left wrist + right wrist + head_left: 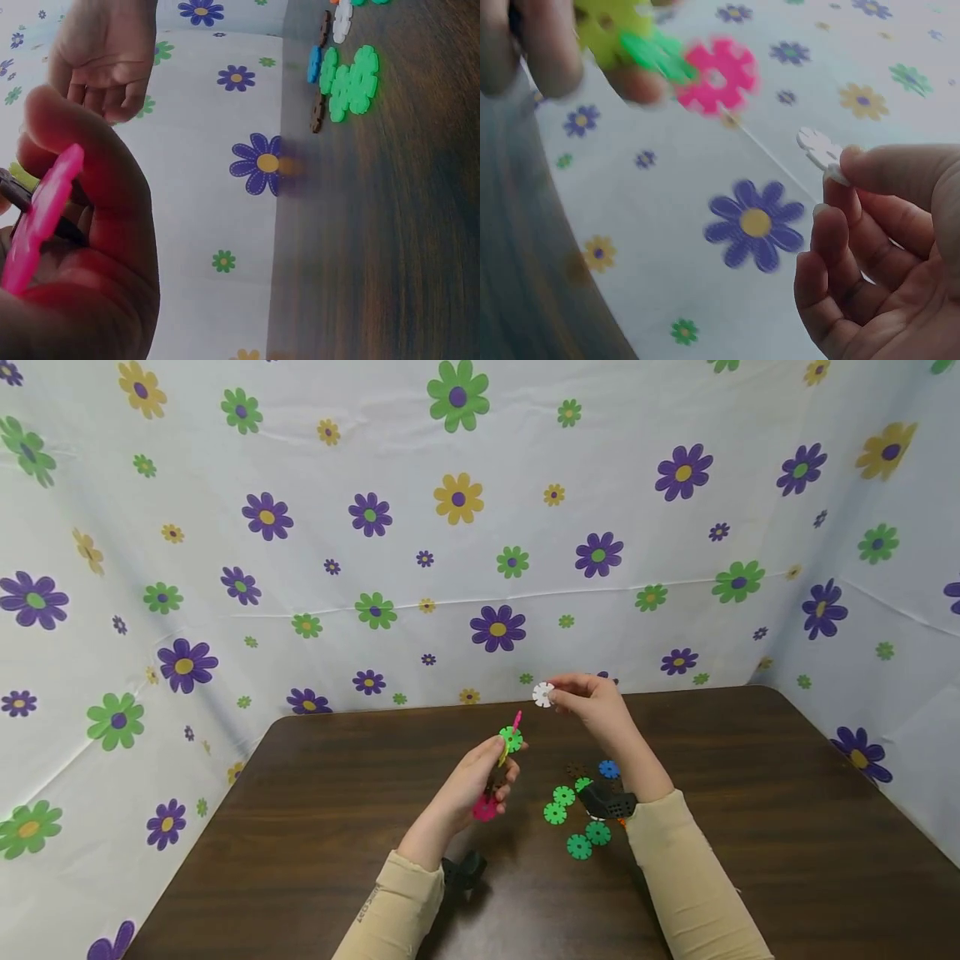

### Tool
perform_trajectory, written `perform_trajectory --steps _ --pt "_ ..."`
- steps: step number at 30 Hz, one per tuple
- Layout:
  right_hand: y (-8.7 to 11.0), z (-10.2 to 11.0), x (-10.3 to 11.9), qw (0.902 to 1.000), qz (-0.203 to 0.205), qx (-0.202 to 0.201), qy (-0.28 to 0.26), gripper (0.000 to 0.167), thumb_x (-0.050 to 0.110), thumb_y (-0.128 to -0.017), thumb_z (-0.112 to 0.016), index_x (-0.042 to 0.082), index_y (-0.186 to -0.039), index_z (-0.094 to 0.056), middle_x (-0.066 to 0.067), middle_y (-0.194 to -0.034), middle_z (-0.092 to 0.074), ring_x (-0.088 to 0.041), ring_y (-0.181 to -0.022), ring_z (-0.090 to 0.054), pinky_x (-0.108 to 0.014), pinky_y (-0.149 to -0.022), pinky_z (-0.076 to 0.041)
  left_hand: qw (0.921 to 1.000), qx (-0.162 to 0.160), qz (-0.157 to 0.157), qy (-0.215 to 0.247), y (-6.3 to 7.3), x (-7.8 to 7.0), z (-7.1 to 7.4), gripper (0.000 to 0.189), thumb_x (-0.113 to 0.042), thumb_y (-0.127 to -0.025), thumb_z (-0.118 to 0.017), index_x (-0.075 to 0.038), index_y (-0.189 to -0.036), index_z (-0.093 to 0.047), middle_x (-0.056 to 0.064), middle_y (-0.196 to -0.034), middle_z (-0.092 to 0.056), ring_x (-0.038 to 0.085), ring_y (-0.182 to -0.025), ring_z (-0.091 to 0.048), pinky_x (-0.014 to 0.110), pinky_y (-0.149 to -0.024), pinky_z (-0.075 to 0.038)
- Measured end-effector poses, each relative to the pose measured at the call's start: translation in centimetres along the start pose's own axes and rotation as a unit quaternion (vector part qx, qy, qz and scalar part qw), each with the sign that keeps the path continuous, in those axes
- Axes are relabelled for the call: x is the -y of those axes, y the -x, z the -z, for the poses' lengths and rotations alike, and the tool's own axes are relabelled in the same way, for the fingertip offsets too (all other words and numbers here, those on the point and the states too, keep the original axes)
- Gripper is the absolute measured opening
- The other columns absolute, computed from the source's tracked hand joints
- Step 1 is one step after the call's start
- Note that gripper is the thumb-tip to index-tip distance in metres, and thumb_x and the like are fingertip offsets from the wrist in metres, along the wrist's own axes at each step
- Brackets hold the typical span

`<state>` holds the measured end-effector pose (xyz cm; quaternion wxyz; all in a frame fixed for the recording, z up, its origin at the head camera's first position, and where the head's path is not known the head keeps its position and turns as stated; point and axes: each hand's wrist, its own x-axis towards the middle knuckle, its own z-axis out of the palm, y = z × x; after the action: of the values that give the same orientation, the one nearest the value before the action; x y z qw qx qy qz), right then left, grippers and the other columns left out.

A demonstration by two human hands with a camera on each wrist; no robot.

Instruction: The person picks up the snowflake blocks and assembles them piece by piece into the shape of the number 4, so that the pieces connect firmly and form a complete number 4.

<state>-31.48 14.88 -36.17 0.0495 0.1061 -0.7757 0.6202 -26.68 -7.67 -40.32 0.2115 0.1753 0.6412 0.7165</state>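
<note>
My left hand [467, 781] grips a chain of notched plastic discs slotted together above the table. A pink disc [733, 76] tops it, joined to a green disc [657, 57] and then a yellow disc [600, 24]. A brown disc sits lower, partly hidden by the fingers, and another pink disc [485, 810] hangs at the bottom, near the palm. Higher and to the right, my right hand [597, 708] pinches a white notched disc [542, 695] between thumb and forefinger. In the head view the white disc is a little apart from the chain's upper pink end.
Loose discs lie on the brown table [337, 785] below my right forearm: light green discs [555, 813], darker green discs [579, 847], a blue disc [609, 769], a brown disc [576, 771]. A flowered cloth [412, 652] rises behind the table's far edge.
</note>
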Motion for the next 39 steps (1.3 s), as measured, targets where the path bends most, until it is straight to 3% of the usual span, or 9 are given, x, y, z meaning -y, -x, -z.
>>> perform_trajectory --steps 13,24,31,39 --pt "0.6 -2.5 0.8 0.9992 0.005 0.027 -0.028 0.026 0.015 -0.093 -0.066 -0.003 -0.111 -0.068 -0.010 -0.094 -0.067 -0.025 -0.080 -0.061 -0.028 -0.072 -0.053 0.9999 -0.012 -0.003 -0.006 0.3 0.1 0.2 0.046 -0.044 -0.104 -0.038 -0.005 -0.128 -0.050 0.002 -0.078 -0.047 0.011 -0.052 -0.040 0.024 -0.047 -0.045" --pt "0.7 -2.6 0.6 0.9996 0.010 0.011 -0.023 0.025 0.015 -0.093 -0.066 -0.003 -0.110 -0.068 -0.011 -0.095 -0.067 -0.026 -0.080 -0.060 -0.028 -0.072 -0.053 0.9999 -0.010 0.004 -0.010 0.1 0.1 0.3 0.047 -0.045 -0.104 -0.039 -0.006 -0.128 -0.050 0.002 -0.077 -0.047 0.010 -0.052 -0.040 0.024 -0.047 -0.044" --pt "0.6 -2.3 0.3 0.9994 0.012 -0.002 -0.032 0.026 0.016 -0.092 -0.067 -0.004 -0.109 -0.069 -0.010 -0.092 -0.066 -0.021 -0.076 -0.059 -0.029 -0.071 -0.052 0.9999 0.000 0.008 -0.015 -0.1 0.3 0.1 0.053 -0.044 -0.103 -0.041 0.000 -0.132 -0.047 0.002 -0.076 -0.047 0.011 -0.051 -0.040 0.025 -0.046 -0.043" --pt "0.5 -2.3 0.3 0.9995 0.004 0.011 -0.030 0.027 0.016 -0.093 -0.066 -0.005 -0.111 -0.068 -0.010 -0.091 -0.066 -0.020 -0.074 -0.059 -0.031 -0.073 -0.053 0.9998 0.000 0.014 -0.014 -0.2 0.4 0.0 0.048 -0.044 -0.103 -0.040 -0.004 -0.129 -0.051 0.002 -0.076 -0.047 0.011 -0.051 -0.039 0.025 -0.045 -0.042"
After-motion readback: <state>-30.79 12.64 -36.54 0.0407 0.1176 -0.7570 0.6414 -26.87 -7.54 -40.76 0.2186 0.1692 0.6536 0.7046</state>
